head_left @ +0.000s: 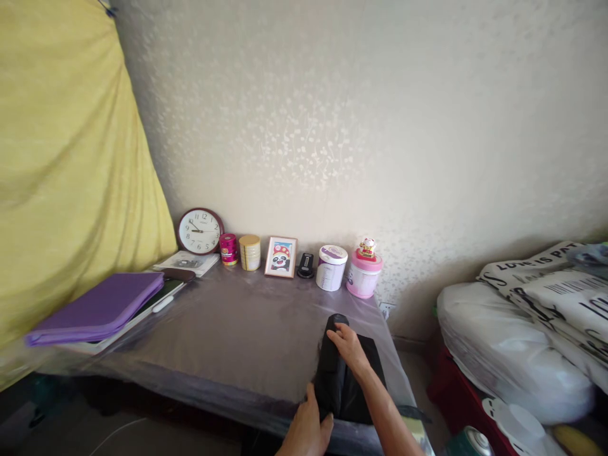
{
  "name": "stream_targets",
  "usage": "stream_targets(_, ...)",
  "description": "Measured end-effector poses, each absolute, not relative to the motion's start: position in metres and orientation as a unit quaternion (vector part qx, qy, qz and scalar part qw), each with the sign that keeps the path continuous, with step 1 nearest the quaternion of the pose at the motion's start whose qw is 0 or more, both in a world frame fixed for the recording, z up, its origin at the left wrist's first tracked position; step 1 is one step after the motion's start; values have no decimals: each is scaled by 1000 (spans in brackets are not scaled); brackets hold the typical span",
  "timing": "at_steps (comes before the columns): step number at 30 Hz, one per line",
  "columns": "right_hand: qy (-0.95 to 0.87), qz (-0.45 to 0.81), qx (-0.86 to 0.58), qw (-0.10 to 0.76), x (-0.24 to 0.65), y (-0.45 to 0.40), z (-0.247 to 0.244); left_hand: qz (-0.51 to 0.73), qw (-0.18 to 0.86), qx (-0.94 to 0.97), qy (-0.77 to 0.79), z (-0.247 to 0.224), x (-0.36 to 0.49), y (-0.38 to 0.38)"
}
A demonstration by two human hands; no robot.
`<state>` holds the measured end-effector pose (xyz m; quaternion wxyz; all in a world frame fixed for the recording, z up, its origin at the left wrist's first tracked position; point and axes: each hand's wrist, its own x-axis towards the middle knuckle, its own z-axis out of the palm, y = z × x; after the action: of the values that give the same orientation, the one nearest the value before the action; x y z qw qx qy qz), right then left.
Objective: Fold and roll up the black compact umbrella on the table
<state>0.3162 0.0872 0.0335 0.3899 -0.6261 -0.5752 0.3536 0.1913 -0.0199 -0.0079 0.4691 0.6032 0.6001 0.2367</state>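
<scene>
A black folded item, seemingly fabric or a bag (pixel 332 373), lies at the right front part of the covered table (pixel 228 329). My right hand (pixel 348 345) rests on its upper part, fingers curled over the dark surface near the far end. At its near left corner is my left hand (pixel 308 421), with the thumb along the side and the fingers at the bottom edge, pinching the black item. A wider black flap spreads out to the right, under my right forearm.
Along the wall stand a clock (pixel 200 231), a pink tin (pixel 228 249), a yellow-lidded jar (pixel 249 253), a panda picture (pixel 280 257), a white canister (pixel 331 268) and a pink-lidded jar (pixel 364 275). A purple folder (pixel 99 307) lies left. Bagged bedding (pixel 503 348) is right.
</scene>
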Motion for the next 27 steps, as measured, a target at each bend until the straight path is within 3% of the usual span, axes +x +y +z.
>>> stream_targets(8, -639, 251, -684, 246, 308, 94, 25, 118, 404, 649, 634, 4, 196, -22)
stream_targets(19, -687, 277, -631, 228, 299, 82, 36, 121, 346, 707, 605, 19, 177, -33)
stream_targets(27, -746, 197, -599, 215, 298, 64, 39, 92, 346, 718, 596, 16, 191, -21)
